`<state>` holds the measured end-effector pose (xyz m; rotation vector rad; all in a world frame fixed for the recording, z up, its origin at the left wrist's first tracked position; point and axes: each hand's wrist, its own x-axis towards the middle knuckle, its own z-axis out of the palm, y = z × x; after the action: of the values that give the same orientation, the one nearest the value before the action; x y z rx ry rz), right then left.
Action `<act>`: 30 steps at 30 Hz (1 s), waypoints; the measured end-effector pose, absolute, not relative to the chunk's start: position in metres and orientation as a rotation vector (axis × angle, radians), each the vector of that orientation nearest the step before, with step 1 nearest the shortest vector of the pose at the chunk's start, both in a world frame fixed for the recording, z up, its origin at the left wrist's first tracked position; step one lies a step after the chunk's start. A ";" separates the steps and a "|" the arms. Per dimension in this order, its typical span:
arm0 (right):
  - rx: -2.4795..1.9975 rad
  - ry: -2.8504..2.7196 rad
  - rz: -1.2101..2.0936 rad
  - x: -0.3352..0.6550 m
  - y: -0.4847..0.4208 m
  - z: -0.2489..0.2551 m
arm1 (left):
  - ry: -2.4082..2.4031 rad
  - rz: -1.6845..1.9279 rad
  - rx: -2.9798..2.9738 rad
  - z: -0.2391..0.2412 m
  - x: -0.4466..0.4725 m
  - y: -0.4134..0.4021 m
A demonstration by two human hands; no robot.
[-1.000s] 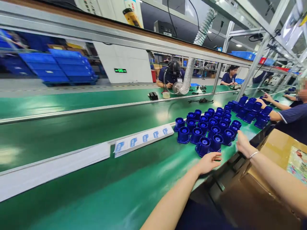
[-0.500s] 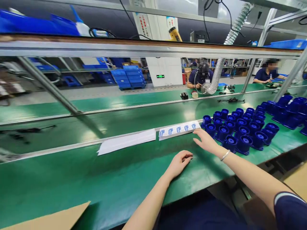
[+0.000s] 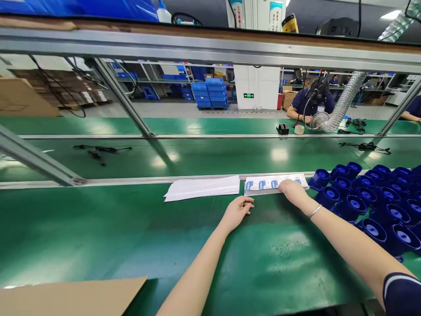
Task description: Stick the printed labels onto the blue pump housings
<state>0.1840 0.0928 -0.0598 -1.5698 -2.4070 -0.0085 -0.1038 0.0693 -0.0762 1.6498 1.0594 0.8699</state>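
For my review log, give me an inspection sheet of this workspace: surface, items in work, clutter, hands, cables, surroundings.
Surface: green bench, glossy, speckled patch right of centre.
Items in work: printed strips; white sheets to their left; blue parts grouped at right.
Clutter: cardboard at the lower left.
Hands: right hand touches the printed strips, grip unclear; left hand loosely curled near the white sheets, nothing seen in it.
Cables: black bundles beyond the bench, left and right.
Surroundings: person opposite, beside a silver duct; blue crates behind.

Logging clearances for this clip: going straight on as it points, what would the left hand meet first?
The left hand would probably meet the printed strip first, though its height over the green bench is unclear.
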 end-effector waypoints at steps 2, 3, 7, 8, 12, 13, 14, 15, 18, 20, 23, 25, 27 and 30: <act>-1.557 -2.402 -0.003 0.187 0.094 -0.060 | 1.062 0.876 1.636 -0.077 -0.103 0.072; -1.541 -2.404 0.009 0.189 0.094 -0.059 | 1.064 0.880 1.633 -0.078 -0.102 0.072; -1.440 -2.448 0.118 0.198 0.101 -0.052 | 1.071 0.885 1.635 -0.080 -0.102 0.066; -1.419 -2.457 0.152 0.200 0.104 -0.050 | 1.071 0.885 1.634 -0.079 -0.102 0.065; -1.349 -2.486 0.261 0.208 0.114 -0.040 | 1.060 0.883 1.603 -0.075 -0.103 0.062; -1.336 -2.491 0.271 0.208 0.116 -0.038 | 1.053 0.882 1.592 -0.073 -0.103 0.062; -1.324 -2.495 0.272 0.208 0.116 -0.037 | 1.044 0.879 1.581 -0.072 -0.104 0.061; -1.315 -2.498 0.262 0.206 0.116 -0.035 | 1.033 0.875 1.568 -0.070 -0.105 0.060; -1.300 -2.467 0.160 0.200 0.109 -0.025 | 1.010 0.868 1.515 -0.066 -0.106 0.060; -1.298 -2.410 0.051 0.195 0.097 -0.012 | 1.015 0.869 1.463 -0.065 -0.106 0.062; -1.297 -2.319 -0.097 0.190 0.067 0.010 | 1.022 0.877 1.346 -0.059 -0.107 0.066; -1.264 -2.322 -0.160 0.185 0.037 0.017 | 0.980 0.859 1.252 -0.049 -0.109 0.064; -1.135 -2.445 -0.225 0.179 0.004 0.011 | 0.927 0.793 1.139 -0.036 -0.113 0.057; -0.984 -2.698 -0.259 0.169 -0.040 -0.016 | 0.973 0.556 0.913 -0.021 -0.120 0.041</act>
<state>0.1691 -0.0396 -0.0161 -0.9837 -2.6977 -0.2586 -0.1201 0.0414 -0.0206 0.9133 0.9728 0.5561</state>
